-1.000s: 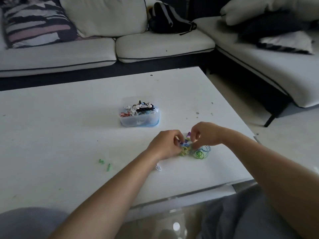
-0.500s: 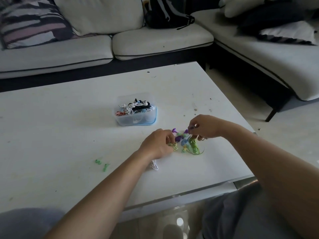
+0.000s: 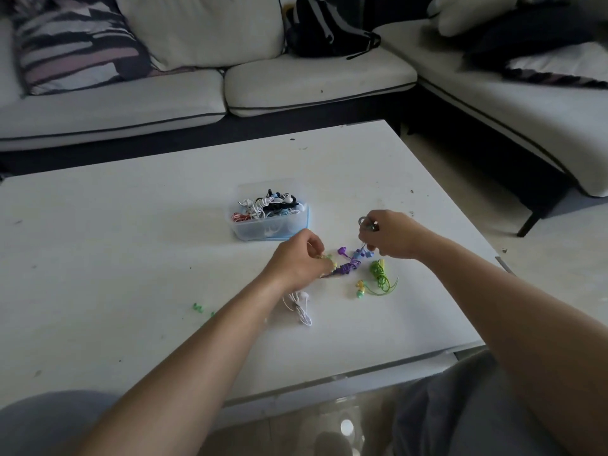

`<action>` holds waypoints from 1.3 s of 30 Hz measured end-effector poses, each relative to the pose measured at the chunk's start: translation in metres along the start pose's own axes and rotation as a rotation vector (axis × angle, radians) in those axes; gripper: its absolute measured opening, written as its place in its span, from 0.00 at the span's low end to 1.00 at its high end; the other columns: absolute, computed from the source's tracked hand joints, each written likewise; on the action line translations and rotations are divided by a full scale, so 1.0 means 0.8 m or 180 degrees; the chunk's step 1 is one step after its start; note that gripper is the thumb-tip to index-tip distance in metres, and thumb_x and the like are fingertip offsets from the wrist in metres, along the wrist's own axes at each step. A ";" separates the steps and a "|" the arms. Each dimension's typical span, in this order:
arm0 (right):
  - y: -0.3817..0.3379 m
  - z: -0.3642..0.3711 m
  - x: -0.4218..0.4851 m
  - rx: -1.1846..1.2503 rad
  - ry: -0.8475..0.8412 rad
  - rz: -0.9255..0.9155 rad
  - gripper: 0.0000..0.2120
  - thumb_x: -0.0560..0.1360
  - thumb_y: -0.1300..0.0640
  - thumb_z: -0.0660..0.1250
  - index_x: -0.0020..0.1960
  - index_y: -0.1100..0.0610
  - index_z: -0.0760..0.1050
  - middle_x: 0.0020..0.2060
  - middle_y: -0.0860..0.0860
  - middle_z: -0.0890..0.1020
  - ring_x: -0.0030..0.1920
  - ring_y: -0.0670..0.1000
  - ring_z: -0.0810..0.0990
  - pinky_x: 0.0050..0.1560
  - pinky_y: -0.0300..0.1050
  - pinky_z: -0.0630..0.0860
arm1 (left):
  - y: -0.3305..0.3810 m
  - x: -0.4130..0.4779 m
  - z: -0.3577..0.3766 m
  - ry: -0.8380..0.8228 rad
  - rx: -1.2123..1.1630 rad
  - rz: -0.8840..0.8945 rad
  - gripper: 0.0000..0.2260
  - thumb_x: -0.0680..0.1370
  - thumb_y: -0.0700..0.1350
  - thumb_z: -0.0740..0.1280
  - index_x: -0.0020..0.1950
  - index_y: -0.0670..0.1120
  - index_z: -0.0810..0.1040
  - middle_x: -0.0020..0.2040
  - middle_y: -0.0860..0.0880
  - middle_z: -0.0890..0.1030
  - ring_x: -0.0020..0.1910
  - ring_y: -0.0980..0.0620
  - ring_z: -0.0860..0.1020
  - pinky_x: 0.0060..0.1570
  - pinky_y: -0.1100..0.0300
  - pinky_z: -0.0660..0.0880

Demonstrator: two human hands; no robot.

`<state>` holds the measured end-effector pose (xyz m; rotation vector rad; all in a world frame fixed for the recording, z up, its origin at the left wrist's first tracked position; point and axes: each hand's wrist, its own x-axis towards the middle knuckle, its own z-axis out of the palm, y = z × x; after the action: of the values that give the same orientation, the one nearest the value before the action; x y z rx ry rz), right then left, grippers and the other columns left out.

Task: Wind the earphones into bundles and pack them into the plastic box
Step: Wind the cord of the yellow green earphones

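- The green scraps (image 3: 197,307) lie loose on the table (image 3: 131,245), well left of the work. They are small enough to be overlooked, or brushed off by a forearm.
- The plastic box (image 3: 263,230) stands open beyond the hands, already heaped with wound bundles (image 3: 268,205) — some ride at rim level, so another pushed in carelessly could tip one out.
- The left hand (image 3: 296,261) has its fingers curled, pinching the yellowish end of the tangle (image 3: 347,267) low over the table. Its knuckles hide exactly what it holds.
- The white earphones (image 3: 301,307) lie unwound under the left wrist, where drawing that arm back could drag them toward the near edge.
- The tangle, purple with blue bits, lies between the hands. Pulling both ways at once might tighten a knot rather than free a cord.
- The right hand (image 3: 391,235) pinches a grey-blue cord (image 3: 363,225), held above the table with a loop showing over the fingers. A hard tug risks straining the thin wire.
- The green earphones (image 3: 380,278) sit just right of the tangle, loops sprung loose — they could snag on it.
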<state>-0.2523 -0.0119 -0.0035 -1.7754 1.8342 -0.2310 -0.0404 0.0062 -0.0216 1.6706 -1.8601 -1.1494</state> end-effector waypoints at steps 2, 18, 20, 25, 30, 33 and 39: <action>-0.003 0.008 0.000 -0.0484 -0.0325 0.0003 0.12 0.79 0.49 0.64 0.57 0.56 0.74 0.53 0.53 0.81 0.51 0.55 0.78 0.53 0.49 0.75 | 0.005 -0.003 -0.015 -0.0012 -0.0624 -0.0144 0.09 0.72 0.45 0.72 0.50 0.50 0.75 0.47 0.49 0.84 0.39 0.53 0.80 0.38 0.60 0.73; -0.150 0.036 -0.001 0.2809 -0.1018 0.0000 0.12 0.81 0.56 0.61 0.55 0.61 0.79 0.43 0.56 0.83 0.39 0.54 0.83 0.40 0.45 0.79 | -0.020 -0.037 -0.121 0.0100 -0.1541 -0.0098 0.10 0.73 0.41 0.75 0.52 0.48 0.79 0.45 0.49 0.84 0.44 0.50 0.83 0.45 0.57 0.76; -0.160 0.044 0.003 0.2722 -0.0831 -0.0206 0.10 0.81 0.57 0.63 0.54 0.61 0.80 0.41 0.55 0.83 0.37 0.52 0.82 0.37 0.43 0.79 | -0.032 -0.041 -0.130 0.0183 -0.1435 -0.0104 0.11 0.72 0.39 0.76 0.52 0.50 0.80 0.48 0.47 0.85 0.47 0.49 0.83 0.46 0.57 0.77; -0.180 0.066 0.010 0.2686 -0.0577 -0.0519 0.08 0.80 0.53 0.67 0.48 0.57 0.79 0.40 0.51 0.83 0.37 0.49 0.82 0.37 0.42 0.78 | -0.050 -0.051 -0.140 0.0162 -0.1308 -0.0060 0.13 0.72 0.42 0.77 0.55 0.49 0.81 0.51 0.52 0.85 0.52 0.52 0.83 0.49 0.56 0.79; -0.196 0.074 0.011 0.3567 -0.0595 -0.0524 0.09 0.81 0.51 0.66 0.48 0.56 0.77 0.41 0.47 0.85 0.34 0.47 0.79 0.35 0.41 0.75 | -0.059 -0.059 -0.160 -0.0167 -0.2323 -0.0372 0.12 0.81 0.43 0.65 0.63 0.43 0.80 0.59 0.44 0.83 0.56 0.41 0.83 0.57 0.52 0.77; -0.201 0.074 0.018 0.3953 -0.0684 -0.0448 0.09 0.81 0.52 0.66 0.48 0.57 0.77 0.39 0.50 0.84 0.31 0.47 0.74 0.33 0.41 0.71 | -0.071 -0.059 -0.175 -0.0106 -0.2333 -0.0371 0.12 0.81 0.43 0.64 0.63 0.42 0.79 0.59 0.45 0.83 0.56 0.41 0.83 0.56 0.52 0.77; -0.203 0.088 0.028 0.3506 -0.0578 -0.0328 0.13 0.83 0.53 0.62 0.45 0.57 0.81 0.33 0.49 0.72 0.30 0.48 0.67 0.30 0.40 0.68 | -0.137 -0.064 -0.184 0.0334 0.0328 -0.0415 0.07 0.73 0.38 0.73 0.42 0.51 0.83 0.41 0.53 0.84 0.36 0.59 0.79 0.41 0.64 0.73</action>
<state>-0.0760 -0.0317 0.0134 -1.0349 1.0908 -0.8842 0.1497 0.0135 -0.0081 1.8959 -1.7960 -1.0086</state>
